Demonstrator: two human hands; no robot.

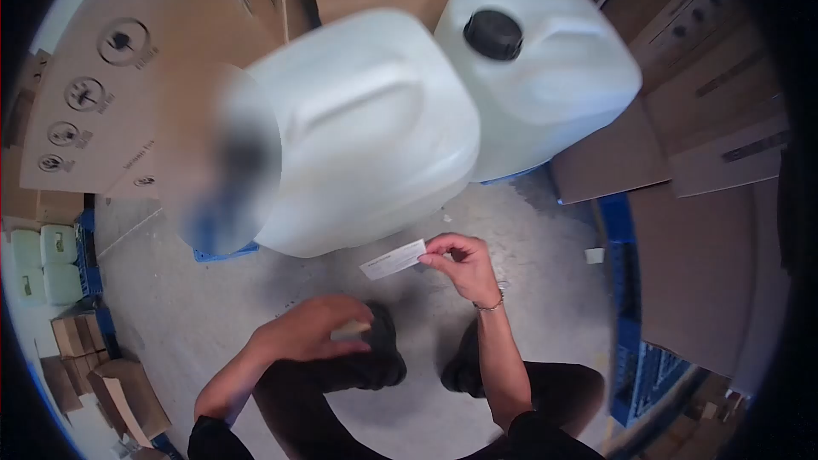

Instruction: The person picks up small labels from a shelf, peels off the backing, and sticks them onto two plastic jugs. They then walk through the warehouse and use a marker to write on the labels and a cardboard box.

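Note:
My right hand (467, 266) pinches one end of a white printed label (393, 261) between thumb and fingertips. The label points left, in front of a large translucent white jerrycan (375, 136), and its print is too small to read. Over my left knee, my left hand (317, 329) is curled with thumb and fingers around a small pale, yellowish piece; what it is I cannot make out. A second jerrycan (545, 77) with a black screw cap (493, 34) stands to the right, behind the first. The left part of the nearer jerrycan is blurred.
Printed cardboard boxes (94, 111) rise at left, and more cartons (694, 273) on a blue pallet (628, 358) at right. Smaller jerrycans (43, 260) stand at far left. My shoes rest on the concrete floor (545, 290); a white scrap (595, 255) lies near the right pallet.

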